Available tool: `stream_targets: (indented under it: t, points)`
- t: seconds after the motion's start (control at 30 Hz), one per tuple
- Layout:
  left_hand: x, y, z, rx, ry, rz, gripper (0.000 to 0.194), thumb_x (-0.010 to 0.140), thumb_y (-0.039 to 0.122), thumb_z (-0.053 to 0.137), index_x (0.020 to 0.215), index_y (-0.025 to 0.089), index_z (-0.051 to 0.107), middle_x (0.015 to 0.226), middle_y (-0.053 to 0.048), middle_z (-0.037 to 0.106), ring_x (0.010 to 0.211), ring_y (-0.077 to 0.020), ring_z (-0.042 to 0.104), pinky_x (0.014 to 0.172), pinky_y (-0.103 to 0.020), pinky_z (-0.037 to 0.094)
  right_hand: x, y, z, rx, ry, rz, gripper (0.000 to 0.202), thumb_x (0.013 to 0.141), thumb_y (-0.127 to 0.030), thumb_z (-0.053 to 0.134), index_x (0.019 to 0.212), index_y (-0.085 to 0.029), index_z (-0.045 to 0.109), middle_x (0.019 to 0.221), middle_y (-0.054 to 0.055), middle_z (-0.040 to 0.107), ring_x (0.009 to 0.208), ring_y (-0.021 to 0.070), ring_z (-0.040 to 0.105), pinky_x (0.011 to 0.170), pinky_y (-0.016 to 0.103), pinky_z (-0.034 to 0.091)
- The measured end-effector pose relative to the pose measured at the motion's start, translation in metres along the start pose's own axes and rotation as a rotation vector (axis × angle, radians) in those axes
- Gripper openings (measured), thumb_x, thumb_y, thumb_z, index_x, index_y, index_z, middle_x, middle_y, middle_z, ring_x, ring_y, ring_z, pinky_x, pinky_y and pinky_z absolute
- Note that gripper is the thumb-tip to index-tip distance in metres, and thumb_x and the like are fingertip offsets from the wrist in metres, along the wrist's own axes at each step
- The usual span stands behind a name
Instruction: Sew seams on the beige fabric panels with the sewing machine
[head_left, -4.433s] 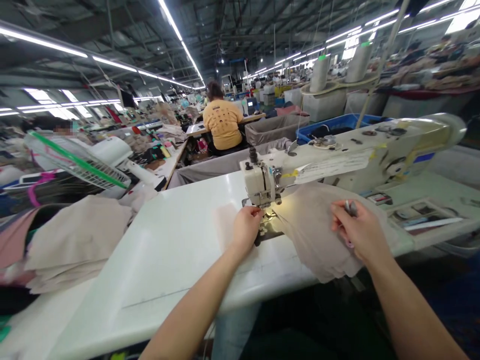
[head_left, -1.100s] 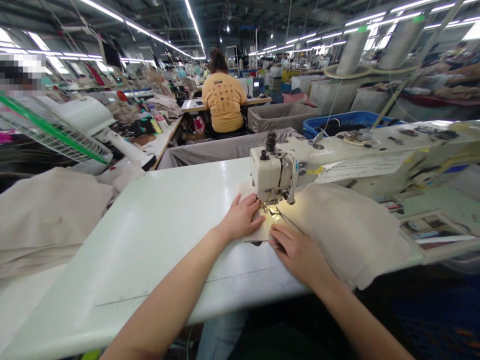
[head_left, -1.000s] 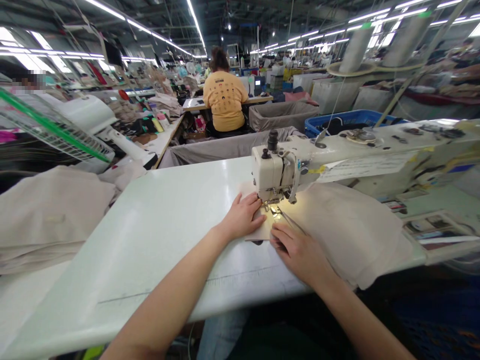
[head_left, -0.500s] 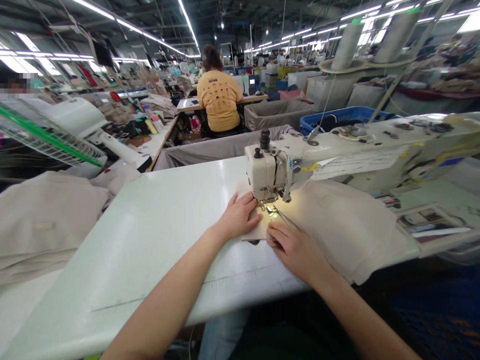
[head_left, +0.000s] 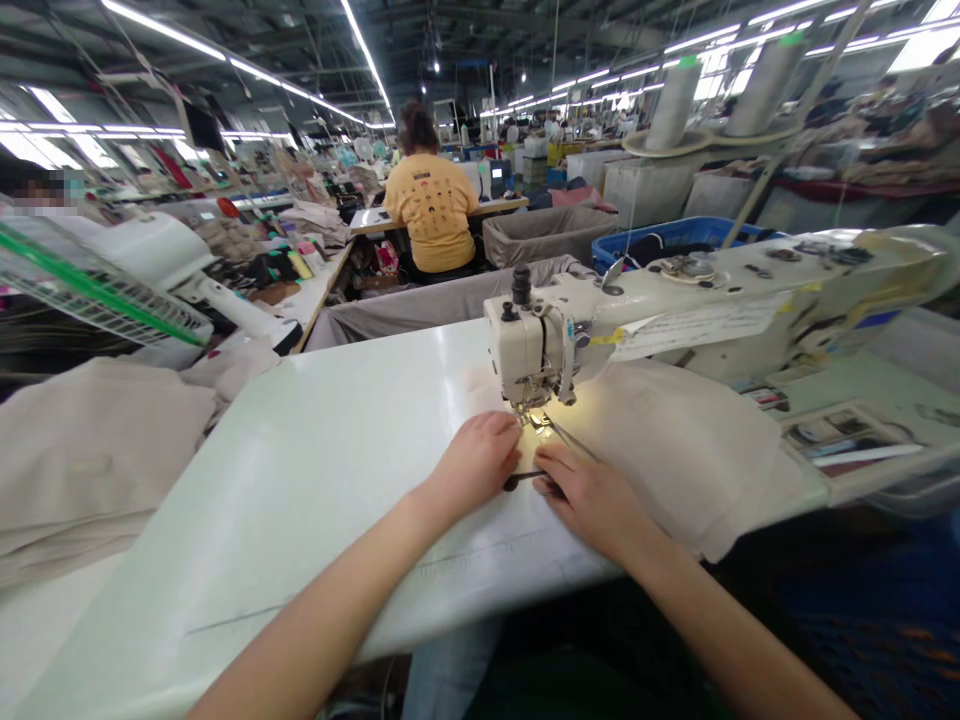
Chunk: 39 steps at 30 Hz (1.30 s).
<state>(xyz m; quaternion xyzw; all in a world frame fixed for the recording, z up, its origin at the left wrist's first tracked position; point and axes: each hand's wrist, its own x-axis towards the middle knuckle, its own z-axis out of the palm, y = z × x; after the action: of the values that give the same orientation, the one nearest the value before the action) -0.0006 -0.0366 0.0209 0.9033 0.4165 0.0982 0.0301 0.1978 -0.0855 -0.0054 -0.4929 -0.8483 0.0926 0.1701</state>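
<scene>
Beige fabric [head_left: 664,430] runs under the head of a white sewing machine [head_left: 517,345] and spreads to the right over the table. My left hand [head_left: 478,462] lies at the left of the presser foot [head_left: 523,412], its fingers drawn together and bent down on the fabric's near part. Just right of it, my right hand [head_left: 589,492] has curled fingers closed at the fabric's near edge; their tips are partly hidden. A thin dark metal piece [head_left: 574,440] slants beside the right fingers; whether it is held I cannot tell.
A pale worktable [head_left: 337,440] extends left, with piled beige fabric [head_left: 97,430] beyond its edge. Behind the machine stand a blue basket [head_left: 675,240] and grey cloth-lined bins [head_left: 442,305]. A tool tray [head_left: 847,435] sits right. A person in a yellow shirt [head_left: 431,210] sits ahead.
My left hand has pulled in its spread fingers and slid slightly nearer to me along the fabric. The right hand has stayed almost in place. The camera view has shifted slightly.
</scene>
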Motion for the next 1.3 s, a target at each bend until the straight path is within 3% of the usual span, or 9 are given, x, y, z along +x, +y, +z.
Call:
stream_targets:
  t: [0.1, 0.23, 0.6, 0.83, 1.07, 1.3]
  points:
    - [-0.018, 0.013, 0.005, -0.041, -0.030, 0.145, 0.017, 0.099, 0.017, 0.049, 0.103, 0.016, 0.066, 0.108, -0.009, 0.068, 0.103, -0.0235, 0.065, 0.092, -0.037, 0.056, -0.005, 0.001, 0.002, -0.008, -0.001, -0.011, 0.032, 0.099, -0.023, 0.051, 0.127, -0.017, 0.065, 0.134, 0.012, 0.067, 0.104, 0.0257, 0.071, 0.086, 0.037, 0.059]
    - [-0.032, 0.018, 0.014, -0.042, 0.048, 0.218, 0.025, 0.103, 0.022, 0.043, 0.119, 0.014, 0.060, 0.116, -0.011, 0.066, 0.115, -0.0251, 0.062, 0.098, -0.040, 0.056, -0.008, 0.002, 0.000, -0.012, -0.043, -0.025, 0.036, 0.099, -0.020, 0.050, 0.132, -0.016, 0.063, 0.137, 0.011, 0.065, 0.108, 0.0257, 0.070, 0.089, 0.037, 0.059]
    - [-0.026, 0.013, 0.009, -0.039, 0.029, 0.211, 0.023, 0.102, 0.024, 0.045, 0.113, 0.015, 0.063, 0.106, -0.010, 0.068, 0.106, -0.0248, 0.065, 0.093, -0.040, 0.058, 0.004, 0.002, -0.007, 0.017, -0.087, -0.005, 0.030, 0.099, -0.019, 0.051, 0.124, -0.018, 0.067, 0.133, 0.010, 0.066, 0.110, 0.0253, 0.069, 0.089, 0.037, 0.058]
    - [-0.023, 0.007, 0.010, -0.027, 0.013, 0.187, 0.024, 0.100, 0.023, 0.048, 0.118, 0.014, 0.062, 0.113, -0.011, 0.067, 0.110, -0.0265, 0.064, 0.095, -0.041, 0.057, 0.012, 0.001, -0.011, 0.059, -0.106, 0.036, 0.026, 0.100, -0.022, 0.051, 0.121, -0.019, 0.067, 0.131, 0.008, 0.065, 0.106, 0.0219, 0.069, 0.088, 0.032, 0.055]
    - [-0.018, -0.002, 0.009, -0.024, 0.011, 0.195, 0.022, 0.100, 0.023, 0.046, 0.113, 0.014, 0.062, 0.112, -0.012, 0.066, 0.110, -0.0262, 0.064, 0.094, -0.041, 0.057, 0.021, -0.001, -0.014, -0.011, -0.151, 0.101, 0.026, 0.100, -0.023, 0.051, 0.120, -0.021, 0.068, 0.127, 0.008, 0.063, 0.091, 0.0193, 0.069, 0.077, 0.030, 0.052]
    - [-0.010, -0.010, 0.007, -0.029, 0.022, 0.197, 0.022, 0.100, 0.023, 0.044, 0.110, 0.016, 0.062, 0.109, -0.010, 0.067, 0.107, -0.0245, 0.065, 0.093, -0.038, 0.056, 0.030, -0.002, -0.016, -0.037, -0.155, 0.117, 0.028, 0.102, -0.027, 0.048, 0.121, -0.022, 0.068, 0.121, 0.008, 0.064, 0.094, 0.0203, 0.068, 0.076, 0.029, 0.049]
